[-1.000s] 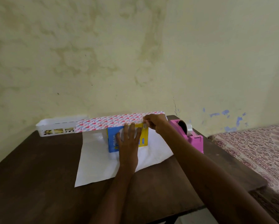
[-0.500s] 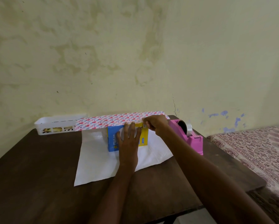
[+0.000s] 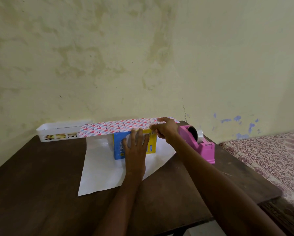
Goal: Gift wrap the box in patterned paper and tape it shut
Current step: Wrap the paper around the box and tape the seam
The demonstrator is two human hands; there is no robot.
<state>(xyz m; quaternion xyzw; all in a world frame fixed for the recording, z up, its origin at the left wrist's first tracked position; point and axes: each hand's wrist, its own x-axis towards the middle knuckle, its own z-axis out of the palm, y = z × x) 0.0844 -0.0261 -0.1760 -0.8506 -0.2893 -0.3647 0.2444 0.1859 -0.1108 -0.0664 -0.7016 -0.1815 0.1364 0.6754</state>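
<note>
Almost nothing has moved in the last second: both hands keep their places and the box has not shifted.

The left hand [image 3: 136, 147] lies flat with fingers spread against the near face of the box [image 3: 119, 145], steadying it. The right hand [image 3: 165, 130], just beyond and to the right of the left, pinches the edge of the paper [image 3: 115, 127] at the box's top right corner. Whether it also holds a bit of tape I cannot tell.

The box stands on the paper's white underside on the table [image 3: 32, 184], directly under both hands. Only the far flap has been drawn up and over the top, patterned side showing. The near face is still bare and the near half of the sheet lies flat under the left wrist. No tape shows on the paper. By my reading the wrap is at an early stage: near flap, seam, both ends and taping remain.

The box's long axis appears to run left to right, across the forearms, broad face toward the person, its printing running bottom to top.

The tape dispenser [image 3: 205, 147] sits just right of the right hand.
</note>
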